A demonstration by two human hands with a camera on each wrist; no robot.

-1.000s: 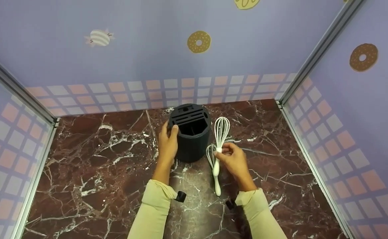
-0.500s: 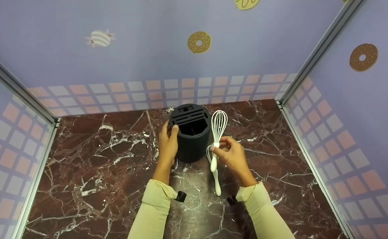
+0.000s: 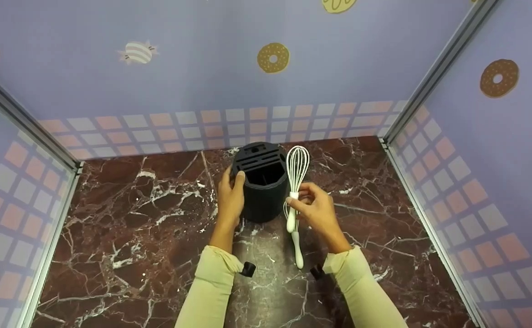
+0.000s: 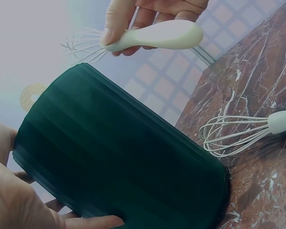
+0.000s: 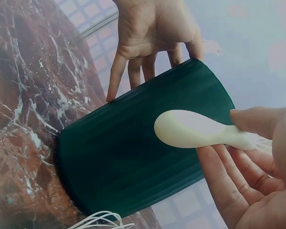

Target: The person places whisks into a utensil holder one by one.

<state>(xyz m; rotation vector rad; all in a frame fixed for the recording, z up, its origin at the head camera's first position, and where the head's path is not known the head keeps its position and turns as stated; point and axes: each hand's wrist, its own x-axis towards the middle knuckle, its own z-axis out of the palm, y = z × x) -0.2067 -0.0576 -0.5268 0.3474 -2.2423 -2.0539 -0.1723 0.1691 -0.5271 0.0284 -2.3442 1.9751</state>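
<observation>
A dark utensil holder [image 3: 265,202] stands upright, its top divided into slots and a larger opening. My left hand [image 3: 230,200] rests against its left side, thumb at the rim; the right wrist view shows the left fingers [image 5: 117,76] spread fairly straight along the wall. My right hand [image 3: 318,209] pinches a white whisk [image 3: 297,166] near the base of its wires, raised beside the holder with the wire end up and the handle down. A second whisk [image 4: 281,121] lies on the table right of the holder, partly hidden by the raised one in the head view.
The reddish-brown marbled tabletop [image 3: 156,246] is bounded by a patterned back wall [image 3: 193,68] and a side wall [image 3: 475,182] on the right, with another on the left. The holder stands near the back wall.
My right hand has lifted the whisk up and left, closer to the holder's right rim. My left hand, the holder and the lying whisk have stayed in place.
</observation>
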